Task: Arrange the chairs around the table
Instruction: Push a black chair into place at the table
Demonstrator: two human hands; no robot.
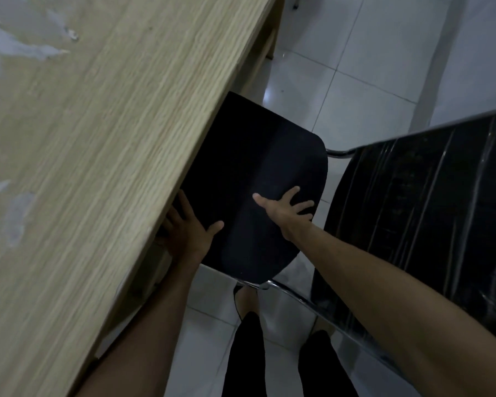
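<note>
Black padded chair seat (252, 181) is sitting partly under the edge of the long light wooden bench (98, 138). Both hands are lying open and flat on it: the left hand (188, 227) beside the bench edge, the right hand (284, 206) near the seat's outer side, fingers spread. Another shiny black chair (413, 210) is standing just beside it on the white tiled floor (341, 81).

White tiled floor (341, 90) carries a wooden table (98, 138) and two black chairs (249, 179) (430, 213); tabletop shows pale worn patches.
</note>
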